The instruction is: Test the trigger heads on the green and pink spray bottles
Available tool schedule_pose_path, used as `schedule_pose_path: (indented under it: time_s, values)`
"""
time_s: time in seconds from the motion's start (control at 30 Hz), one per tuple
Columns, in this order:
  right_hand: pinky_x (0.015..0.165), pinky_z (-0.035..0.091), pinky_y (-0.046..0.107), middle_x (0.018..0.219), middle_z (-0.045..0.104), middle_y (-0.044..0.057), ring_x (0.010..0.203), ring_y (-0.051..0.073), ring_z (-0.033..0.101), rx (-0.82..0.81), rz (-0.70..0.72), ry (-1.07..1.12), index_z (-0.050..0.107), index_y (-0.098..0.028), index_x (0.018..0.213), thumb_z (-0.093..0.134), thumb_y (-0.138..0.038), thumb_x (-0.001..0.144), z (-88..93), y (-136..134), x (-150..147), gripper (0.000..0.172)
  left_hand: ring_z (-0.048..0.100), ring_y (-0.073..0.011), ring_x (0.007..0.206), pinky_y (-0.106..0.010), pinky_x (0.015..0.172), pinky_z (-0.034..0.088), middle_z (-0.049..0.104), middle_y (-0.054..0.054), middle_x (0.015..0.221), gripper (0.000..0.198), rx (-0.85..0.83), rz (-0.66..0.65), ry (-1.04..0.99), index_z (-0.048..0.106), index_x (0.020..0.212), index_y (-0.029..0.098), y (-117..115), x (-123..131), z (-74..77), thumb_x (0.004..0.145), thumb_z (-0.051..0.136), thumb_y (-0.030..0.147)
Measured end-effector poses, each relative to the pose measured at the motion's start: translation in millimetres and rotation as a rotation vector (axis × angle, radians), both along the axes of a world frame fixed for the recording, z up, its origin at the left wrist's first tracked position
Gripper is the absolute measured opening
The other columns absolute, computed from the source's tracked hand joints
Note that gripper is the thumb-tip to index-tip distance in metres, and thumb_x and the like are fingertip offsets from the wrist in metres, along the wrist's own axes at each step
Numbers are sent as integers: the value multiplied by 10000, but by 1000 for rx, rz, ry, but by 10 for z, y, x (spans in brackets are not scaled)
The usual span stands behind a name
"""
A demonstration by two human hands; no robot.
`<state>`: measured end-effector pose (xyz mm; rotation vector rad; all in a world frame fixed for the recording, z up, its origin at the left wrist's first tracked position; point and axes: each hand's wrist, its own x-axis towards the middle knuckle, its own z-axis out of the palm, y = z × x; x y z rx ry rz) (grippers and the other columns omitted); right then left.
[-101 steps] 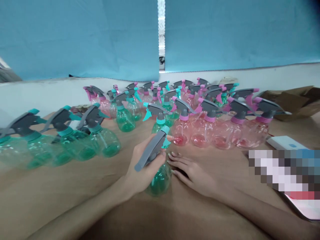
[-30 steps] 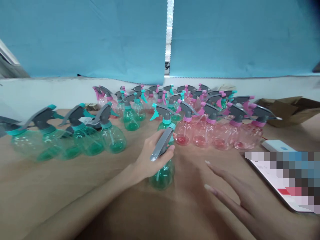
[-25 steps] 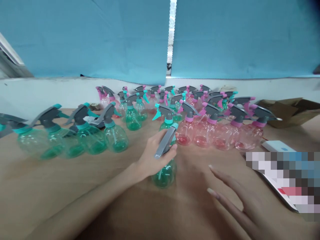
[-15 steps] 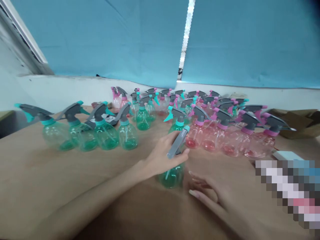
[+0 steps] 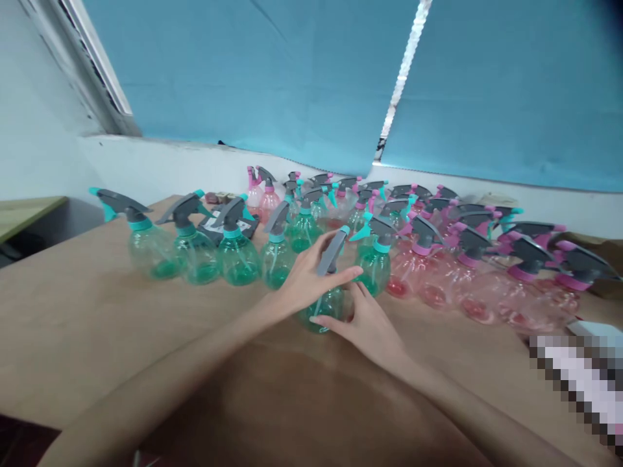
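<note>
A clear green spray bottle (image 5: pixel 318 316) with a grey trigger head stands upright on the table, close in front of me. My left hand (image 5: pixel 309 275) is closed around its neck, just under the spray head; some of the fingers are hidden behind the bottle. My right hand (image 5: pixel 367 318) grips the round body from the right, thumb in front and fingers behind. Just behind my right hand stands another green spray bottle (image 5: pixel 374 269). To the left is a row of several green spray bottles (image 5: pixel 238 263) with turquoise collars.
On the right stand several pink spray bottles (image 5: pixel 474 295), with more pink and green ones behind them. A dark packet (image 5: pixel 243 228) lies behind the green row. At the far right are a cardboard box (image 5: pixel 596 259) and a white object (image 5: pixel 601 334). Blue curtain (image 5: pixel 272 91) hangs behind.
My right hand has moved in from the right and taken hold of the bottle's body, while my left hand keeps its hold. The view has turned left and tilted slightly.
</note>
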<state>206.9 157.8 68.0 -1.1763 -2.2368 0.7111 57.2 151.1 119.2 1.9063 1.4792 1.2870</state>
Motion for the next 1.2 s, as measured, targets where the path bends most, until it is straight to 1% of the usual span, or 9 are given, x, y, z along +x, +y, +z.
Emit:
schedule_pose_path:
  time_s: [0.13, 0.23, 0.37, 0.5, 0.6, 0.67, 0.87, 1.07, 1.2]
  values:
    - [811, 495, 443, 1133, 609, 103, 1060, 305, 593, 74, 26, -13, 488, -222, 1223, 623, -572, 771, 14, 178, -49, 588, 512, -257, 1205, -408, 975, 458, 489, -106, 1378, 745, -40, 65, -3, 310, 1409, 239, -87, -129, 27, 795, 669, 459]
    - [827, 487, 432, 1165, 613, 120, 1075, 306, 592, 89, 9, -46, 504, -202, 1210, 606, -564, 787, 42, 288, -72, 566, 453, -243, 1273, -407, 1001, 447, 447, -89, 1417, 634, -63, 129, -15, 319, 1398, 259, -263, -219, 5, 854, 604, 416]
    - [788, 494, 440, 1198, 606, 163, 1072, 346, 596, 106, -43, -121, 486, -164, 1244, 568, -598, 794, 77, 363, -146, 630, 571, -222, 1121, -378, 901, 508, 562, -73, 1264, 344, -135, 154, 11, 491, 1211, 231, -487, -328, -91, 886, 552, 328]
    - [714, 494, 459, 1089, 653, 202, 978, 393, 633, 127, -116, -206, 440, -125, 1285, 505, -661, 799, 77, 398, -254, 726, 611, -204, 1006, -343, 815, 524, 621, -64, 1102, 228, -207, 197, 52, 536, 1101, 209, -589, -418, -223, 878, 535, 256]
    - [666, 485, 452, 994, 677, 216, 894, 407, 657, 144, -151, -269, 438, -95, 1263, 472, -678, 811, 75, 430, -323, 739, 624, -184, 860, -317, 717, 512, 624, -43, 1001, 195, -238, 251, 120, 550, 1065, 213, -617, -454, -293, 875, 518, 242]
    - [648, 480, 436, 964, 685, 207, 858, 400, 668, 158, -156, -302, 447, -98, 1240, 467, -671, 820, 81, 457, -358, 710, 616, -178, 818, -306, 687, 496, 620, -30, 959, 178, -252, 255, 144, 556, 1044, 218, -625, -456, -317, 873, 508, 235]
    - [606, 467, 390, 854, 697, 171, 802, 368, 682, 193, -162, -350, 463, -105, 1191, 434, -702, 819, 92, 516, -433, 704, 603, -196, 883, -322, 722, 484, 610, -44, 976, 183, -294, 215, 77, 549, 1039, 207, -587, -410, -344, 859, 515, 217]
    - [579, 462, 378, 914, 694, 179, 804, 366, 682, 220, -131, -347, 449, -104, 1218, 420, -710, 820, 78, 522, -441, 726, 603, -198, 903, -358, 795, 494, 601, -58, 997, 205, -307, 230, 2, 539, 1055, 200, -482, -436, -424, 856, 527, 244]
    - [577, 467, 380, 892, 697, 177, 794, 372, 686, 229, -128, -346, 475, -109, 1183, 453, -700, 813, 82, 521, -442, 698, 622, -189, 838, -339, 728, 525, 609, -58, 985, 214, -322, 233, -48, 533, 1058, 202, -446, -482, -492, 857, 525, 276]
